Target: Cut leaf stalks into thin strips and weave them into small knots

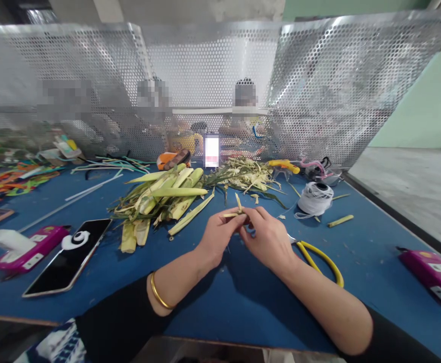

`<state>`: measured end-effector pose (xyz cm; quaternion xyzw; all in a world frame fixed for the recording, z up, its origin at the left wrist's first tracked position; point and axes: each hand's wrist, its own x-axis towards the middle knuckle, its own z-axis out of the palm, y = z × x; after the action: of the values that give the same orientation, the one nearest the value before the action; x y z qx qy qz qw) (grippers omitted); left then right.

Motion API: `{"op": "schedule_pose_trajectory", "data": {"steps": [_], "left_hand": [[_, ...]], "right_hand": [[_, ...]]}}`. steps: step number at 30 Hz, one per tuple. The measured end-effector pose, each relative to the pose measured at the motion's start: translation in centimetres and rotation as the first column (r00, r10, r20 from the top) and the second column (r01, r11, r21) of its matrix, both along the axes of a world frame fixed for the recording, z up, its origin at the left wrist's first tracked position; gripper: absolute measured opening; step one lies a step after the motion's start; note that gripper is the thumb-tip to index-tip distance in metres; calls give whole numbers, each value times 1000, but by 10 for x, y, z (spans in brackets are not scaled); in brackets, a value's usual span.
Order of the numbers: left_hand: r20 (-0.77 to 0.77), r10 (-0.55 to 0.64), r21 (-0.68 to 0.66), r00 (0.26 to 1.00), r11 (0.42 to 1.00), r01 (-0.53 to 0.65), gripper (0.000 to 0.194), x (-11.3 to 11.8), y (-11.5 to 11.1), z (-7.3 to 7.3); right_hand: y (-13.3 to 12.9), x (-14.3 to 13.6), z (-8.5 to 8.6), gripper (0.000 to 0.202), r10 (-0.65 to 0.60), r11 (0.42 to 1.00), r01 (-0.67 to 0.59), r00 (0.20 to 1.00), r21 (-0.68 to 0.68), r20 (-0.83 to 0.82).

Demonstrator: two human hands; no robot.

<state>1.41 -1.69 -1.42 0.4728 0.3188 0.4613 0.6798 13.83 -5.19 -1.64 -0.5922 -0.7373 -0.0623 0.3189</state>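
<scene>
Above the blue table (220, 302) my left hand (220, 232) and my right hand (269, 234) meet, fingertips pinched together. Between them is a small pale plant strip (238, 202), with one end pointing up and another to the left. Its middle is hidden by my fingers. Yellow-handled scissors (332, 262) lie beside my right hand, their blades partly covered by it. Left of my hands is a heap of green-yellow plant stalks (175, 194), with one long stalk piece (192, 214) slanting toward my left hand.
Behind lie plant scraps (246, 174), a yellow glue gun (284, 166) and a spool of white thread (316, 199). A phone (69, 262) and purple power strip (35, 249) are at left, another power strip (436, 275) at right. A perforated metal screen (213, 65) stands behind; people sit beyond it.
</scene>
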Motion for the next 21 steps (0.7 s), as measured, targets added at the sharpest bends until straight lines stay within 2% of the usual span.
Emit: {"op": "schedule_pose_trajectory", "data": {"steps": [2,4,7,9,12,15,18,21], "left_hand": [[-18,67,-63,998,996,-68,23,-2,5,-3],[-52,101,-137,994,985,-107,17,-3,9,-4],[-87,89,-172,992,980,-103,12,-3,11,-3],[-96,80,-156,992,983,-95,11,-2,10,0],[-112,77,-158,991,983,-94,8,-2,8,2],[-126,75,-160,989,982,-95,6,-2,8,2],[-122,70,-151,990,985,-88,9,-3,9,0],[-121,70,-163,990,983,-89,10,-3,11,-2]], "right_hand": [[-2,1,5,27,73,995,-75,997,-71,-27],[0,7,10,24,97,991,-108,987,-82,-126],[9,24,16,22,-8,1000,6,943,-9,-333],[18,34,15,21,-52,998,35,909,-48,-413],[27,40,9,20,-13,967,-132,830,-219,-558],[29,34,3,24,-12,851,-376,684,-367,-729],[27,27,0,26,-48,754,-528,551,-392,-833],[26,24,-2,26,-79,736,-555,498,-388,-863]]}}
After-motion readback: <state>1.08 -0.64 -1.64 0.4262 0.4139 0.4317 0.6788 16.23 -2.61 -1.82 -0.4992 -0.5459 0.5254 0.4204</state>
